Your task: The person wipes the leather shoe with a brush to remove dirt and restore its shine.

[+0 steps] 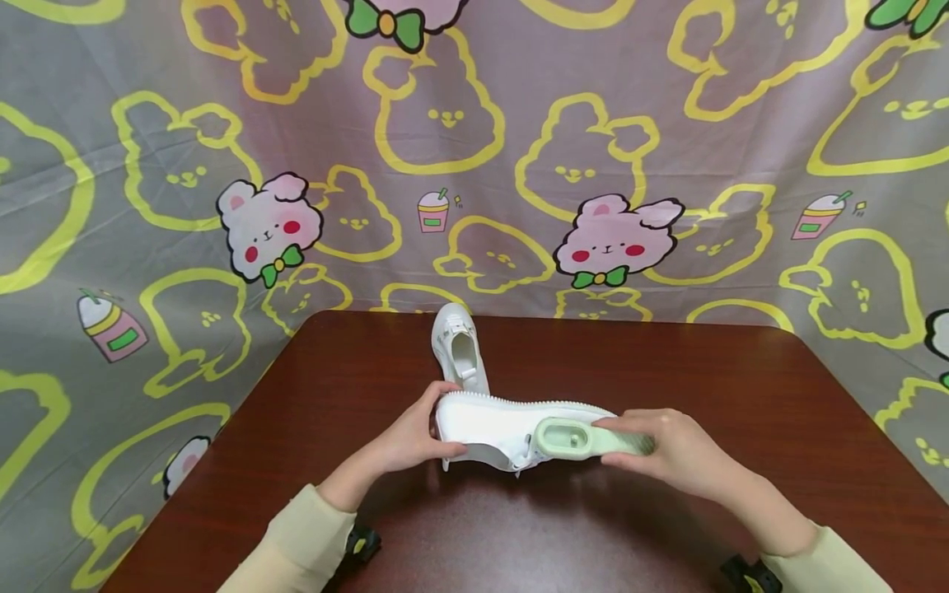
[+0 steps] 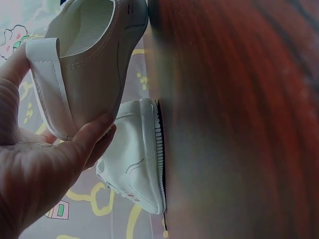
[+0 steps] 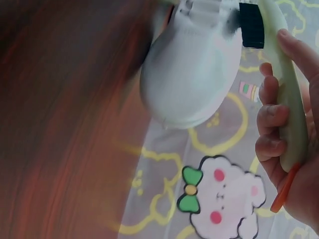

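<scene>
My left hand (image 1: 411, 432) grips a white shoe (image 1: 485, 418) by its heel, thumb and fingers on either side of the back. The shoe is tipped on its side above the table, opening toward me, ridged sole edge away and toe to the right. In my right hand (image 1: 678, 449) is a light green brush (image 1: 593, 439), held by its handle. The brush's black bristles (image 3: 252, 26) face the shoe's upper near its strap, and a dark grey patch shows on the white surface beside them. An orange loop (image 3: 286, 188) hangs at the handle's end.
A second white shoe (image 1: 445, 336) stands upright on the dark brown table (image 1: 356, 362), just behind the held one, toe toward the back edge. A patterned cloth (image 1: 504, 189) hangs behind the table and along its left side.
</scene>
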The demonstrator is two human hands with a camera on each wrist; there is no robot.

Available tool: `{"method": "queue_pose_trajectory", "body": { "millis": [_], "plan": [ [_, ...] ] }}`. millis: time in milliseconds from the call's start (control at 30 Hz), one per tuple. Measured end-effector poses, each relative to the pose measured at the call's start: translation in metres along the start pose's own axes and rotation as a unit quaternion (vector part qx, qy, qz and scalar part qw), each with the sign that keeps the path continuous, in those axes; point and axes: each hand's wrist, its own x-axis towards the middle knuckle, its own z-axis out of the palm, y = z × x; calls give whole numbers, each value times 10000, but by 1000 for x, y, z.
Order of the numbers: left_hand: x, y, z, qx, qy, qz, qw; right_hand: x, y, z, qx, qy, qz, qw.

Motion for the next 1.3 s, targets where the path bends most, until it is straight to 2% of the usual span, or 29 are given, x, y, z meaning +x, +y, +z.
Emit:
{"method": "queue_pose_trajectory", "body": {
  "millis": [100,200,333,500,733,833,900,1033,1167,1300],
  "plan": [
    [-1,0,-1,22,-20,7,10000,1,7,-4,26,60,423,9991],
    [-1,0,-1,11,-19,2,10000,2,16,-8,-28,315,780,9965],
    [-1,0,0,-27,11,-6,10000,2,20,-11,-194,586,896,9941],
    [-1,1,1,21,94,-4,10000,3,10,-8,89,441,669,9967],
    [0,2,0,101,95,-94,9999,6,-8,-1,325,223,-290,9988],
    [0,3,0,83,89,-73,9999,7,-12,0,344,-28,-381,9987],
    [0,3,0,66,88,-51,9999,8,-10,0,207,-120,-255,9994],
    [-1,4,0,4,56,-38,10000,9,-2,-2,25,-148,309,9994],
    [0,3,1,-49,50,-67,10000,9,6,-8,-94,79,784,9968],
    [0,4,0,-20,84,-103,9999,11,10,-12,-279,407,887,9948]
  ]
}}
